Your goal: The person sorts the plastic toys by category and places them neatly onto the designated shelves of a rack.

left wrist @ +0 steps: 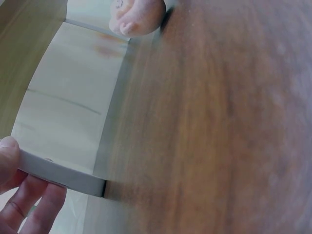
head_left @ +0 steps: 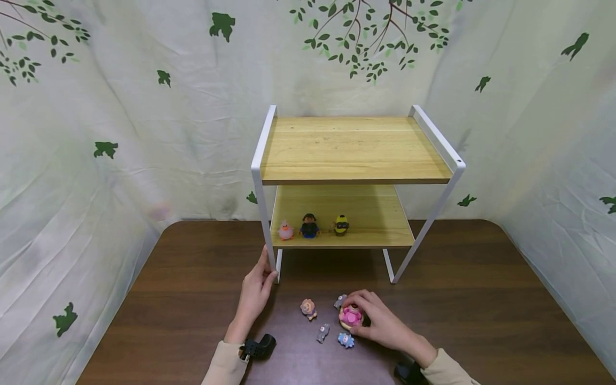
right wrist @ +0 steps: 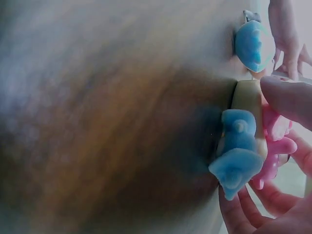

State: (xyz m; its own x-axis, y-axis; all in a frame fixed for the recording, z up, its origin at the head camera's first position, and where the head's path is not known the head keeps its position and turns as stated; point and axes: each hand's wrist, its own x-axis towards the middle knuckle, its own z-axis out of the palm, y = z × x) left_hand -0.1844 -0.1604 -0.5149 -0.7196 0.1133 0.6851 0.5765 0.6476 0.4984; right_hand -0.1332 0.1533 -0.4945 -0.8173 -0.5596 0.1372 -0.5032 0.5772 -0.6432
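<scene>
My left hand [head_left: 255, 294] grips the white front left leg [left wrist: 63, 178] of a two-tier shelf, thumb on one side and fingers on the other. On the table, my right hand [head_left: 377, 321] holds a pink toy figure [head_left: 351, 315] with a cream-yellow base between thumb and fingers. Close around it lie a blue toy figure [head_left: 346, 340], a grey one [head_left: 323, 333], and another greyish one [head_left: 339, 301] partly covered by the right fingers. Slightly left is an orange-and-tan figure [head_left: 308, 308]. The right wrist view shows a blue figure [right wrist: 239, 151] right in front of the held toy.
The shelf's wooden top board [head_left: 356, 149] is bare. Its lower board [head_left: 375, 214] bears a pink figure [head_left: 286, 231], a dark-clothed figure [head_left: 309, 226] and a yellow-and-black figure [head_left: 341, 225]. A leaf-printed white curtain [head_left: 192, 133] surrounds the brown table [head_left: 481, 299].
</scene>
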